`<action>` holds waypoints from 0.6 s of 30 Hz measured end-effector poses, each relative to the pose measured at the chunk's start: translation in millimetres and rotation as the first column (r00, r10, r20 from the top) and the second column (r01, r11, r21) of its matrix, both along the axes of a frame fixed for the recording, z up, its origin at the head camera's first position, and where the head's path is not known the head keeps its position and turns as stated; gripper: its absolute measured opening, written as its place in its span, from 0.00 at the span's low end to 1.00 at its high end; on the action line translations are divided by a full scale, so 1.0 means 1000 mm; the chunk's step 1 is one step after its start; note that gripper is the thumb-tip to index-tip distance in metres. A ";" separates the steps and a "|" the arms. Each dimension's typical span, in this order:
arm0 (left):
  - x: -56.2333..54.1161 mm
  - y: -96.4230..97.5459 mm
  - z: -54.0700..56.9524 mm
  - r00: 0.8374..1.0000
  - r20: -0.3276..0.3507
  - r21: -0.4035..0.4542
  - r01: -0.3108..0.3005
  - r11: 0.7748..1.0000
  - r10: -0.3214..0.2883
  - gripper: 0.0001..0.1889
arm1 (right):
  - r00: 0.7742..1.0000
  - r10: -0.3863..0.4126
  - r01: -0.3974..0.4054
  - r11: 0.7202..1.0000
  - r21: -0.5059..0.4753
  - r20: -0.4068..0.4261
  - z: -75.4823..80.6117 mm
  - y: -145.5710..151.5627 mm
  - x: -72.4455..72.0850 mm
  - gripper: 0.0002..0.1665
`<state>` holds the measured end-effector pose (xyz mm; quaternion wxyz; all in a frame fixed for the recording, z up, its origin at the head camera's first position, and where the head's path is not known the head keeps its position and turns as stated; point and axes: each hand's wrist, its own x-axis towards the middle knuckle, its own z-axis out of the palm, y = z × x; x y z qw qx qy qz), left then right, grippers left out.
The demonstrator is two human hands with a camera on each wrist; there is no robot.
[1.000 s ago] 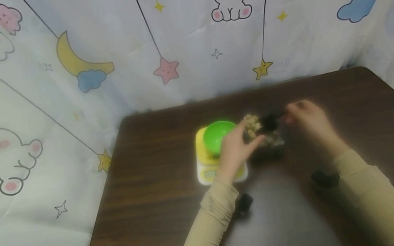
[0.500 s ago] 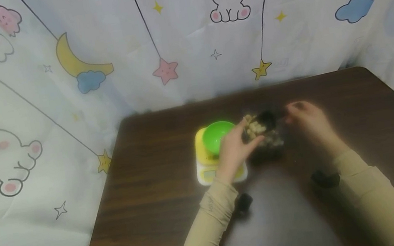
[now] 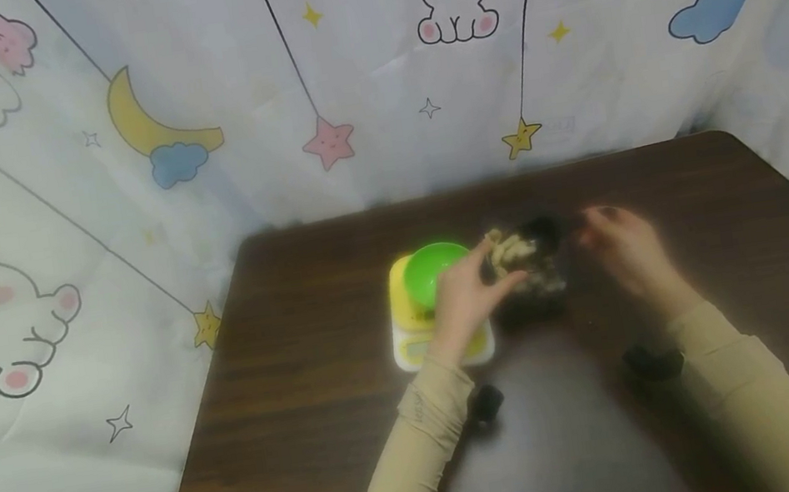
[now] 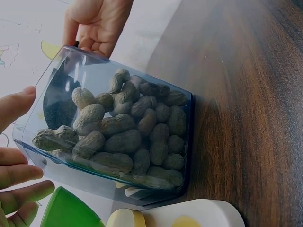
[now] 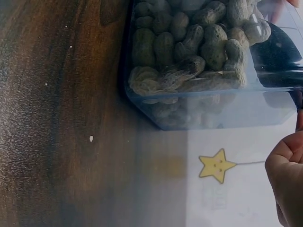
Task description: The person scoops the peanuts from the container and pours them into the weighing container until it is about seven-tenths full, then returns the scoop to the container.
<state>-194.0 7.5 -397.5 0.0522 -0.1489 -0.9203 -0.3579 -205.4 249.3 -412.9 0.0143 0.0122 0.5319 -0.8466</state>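
Plastic peanut bin (image 4: pixel 97 73), blurry L-sleeve txt (image 3: pixel 418 405)

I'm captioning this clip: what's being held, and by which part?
Left hand: clear container, at its upper side near the rim. Right hand: black scoop, apparently by its handle, partly hidden.

Container (image 4: pixel 118 137) hemmed in on both sides: left hand (image 3: pixel 465 295), green bowl (image 3: pixel 428 266), scale (image 3: pixel 407 332) to left; right hand (image 3: pixel 625 247) and black scoop (image 5: pixel 279 52) at right rim. Front approach runs between 2 sleeves (image 3: pixel 410 454). Wider room: table (image 3: pixel 286 337) left of scale. Backdrop (image 3: pixel 369 64) bounds rear.
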 end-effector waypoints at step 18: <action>-0.001 0.000 0.000 1.000 0.000 -0.017 0.009 1.000 -0.009 0.40 | 0.998 0.050 -0.050 0.999 0.003 -0.048 0.000 -0.005 0.004 0.08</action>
